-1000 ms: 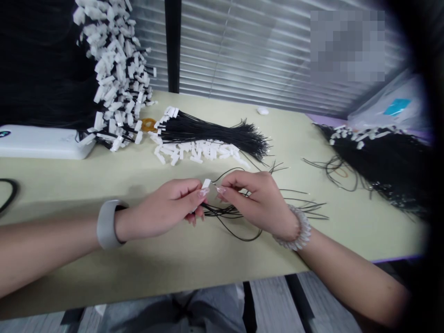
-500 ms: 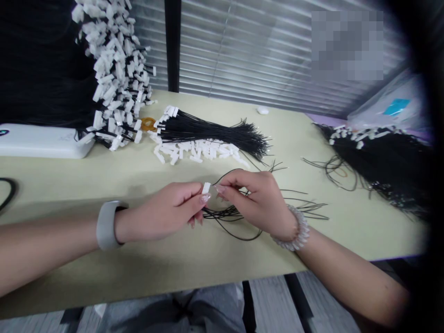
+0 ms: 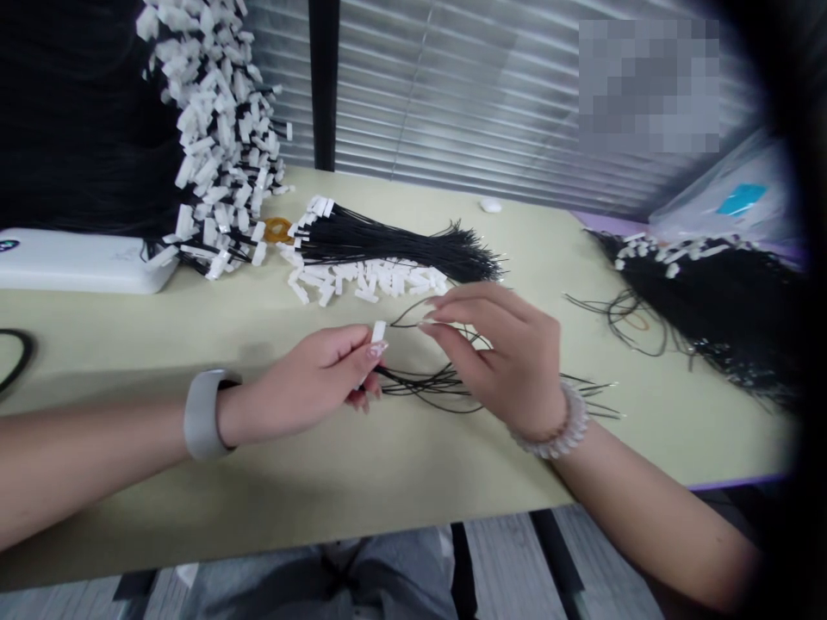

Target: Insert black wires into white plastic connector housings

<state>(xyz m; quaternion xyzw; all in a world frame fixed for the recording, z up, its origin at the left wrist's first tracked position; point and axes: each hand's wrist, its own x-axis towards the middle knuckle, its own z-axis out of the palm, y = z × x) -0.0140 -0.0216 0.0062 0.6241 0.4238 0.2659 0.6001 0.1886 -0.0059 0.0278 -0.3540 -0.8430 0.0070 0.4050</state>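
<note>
My left hand (image 3: 323,366) is closed, with thumb and fingers pinching a small white plastic connector (image 3: 378,331). Out of the same hand runs a loose bundle of thin black wires (image 3: 426,381), trailing right beneath my other hand. To the right of the connector, my right hand (image 3: 500,353) pinches a thin black wire (image 3: 404,326) between thumb and index fingertips. That wire runs to the connector's side; whether its tip sits inside cannot be made out. Behind my hands lies a pile of loose white connectors (image 3: 388,280).
A tied bunch of black wires with white connectors (image 3: 394,241) lies at the back. At left stand a large heap of connector-ended wires (image 3: 213,129), a white device (image 3: 77,263) and yellow rubber bands (image 3: 277,230). Another wire pile (image 3: 717,301) lies right, before a plastic bag (image 3: 724,189).
My right hand has moved slightly right and up, away from the connector, its fingers a little more extended. My left hand with the connector has shifted slightly up and left.
</note>
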